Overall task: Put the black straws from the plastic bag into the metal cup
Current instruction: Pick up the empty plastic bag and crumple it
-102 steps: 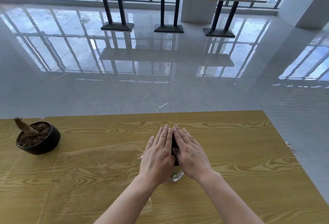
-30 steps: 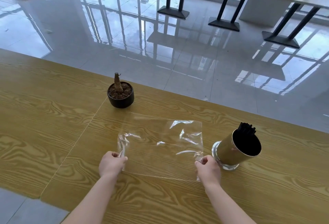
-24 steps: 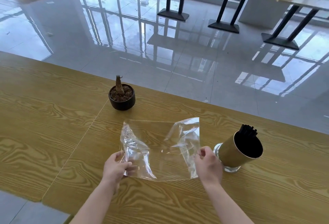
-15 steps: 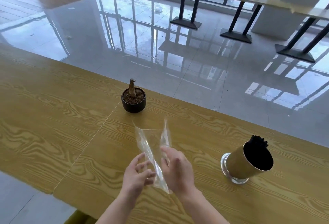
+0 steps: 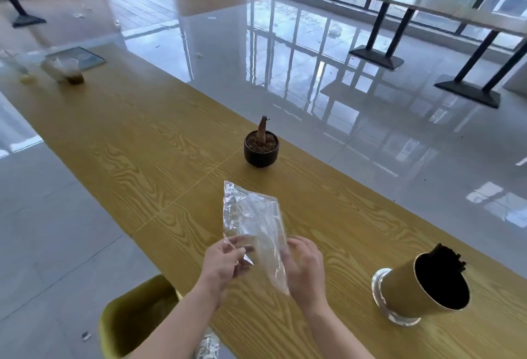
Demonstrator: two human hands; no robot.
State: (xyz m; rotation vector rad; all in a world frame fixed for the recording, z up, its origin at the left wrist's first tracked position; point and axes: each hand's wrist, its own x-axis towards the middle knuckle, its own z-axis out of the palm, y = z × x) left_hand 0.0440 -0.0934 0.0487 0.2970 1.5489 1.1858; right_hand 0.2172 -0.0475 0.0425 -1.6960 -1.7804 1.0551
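Observation:
The clear plastic bag [image 5: 252, 220] is folded narrow and held up over the wooden table [image 5: 148, 142], with nothing visible inside it. My left hand [image 5: 224, 263] pinches its lower left edge. My right hand [image 5: 303, 269] grips its lower right side from behind the film. The gold metal cup [image 5: 410, 291] stands to the right on a glass base, apart from both hands. Black straws [image 5: 449, 257] fill it, their tips showing above the far rim.
A small black pot [image 5: 261, 149] with a bare plant stub stands beyond the bag. Plastic drink cups [image 5: 64, 69] and a flat card sit at the table's far left end. A yellow-green chair [image 5: 134, 317] is below the near edge. Shiny floor and other tables lie beyond.
The bag went from spread flat on the table to folded together and lifted between both hands. The view swung left; the cup with straws stayed where it stood.

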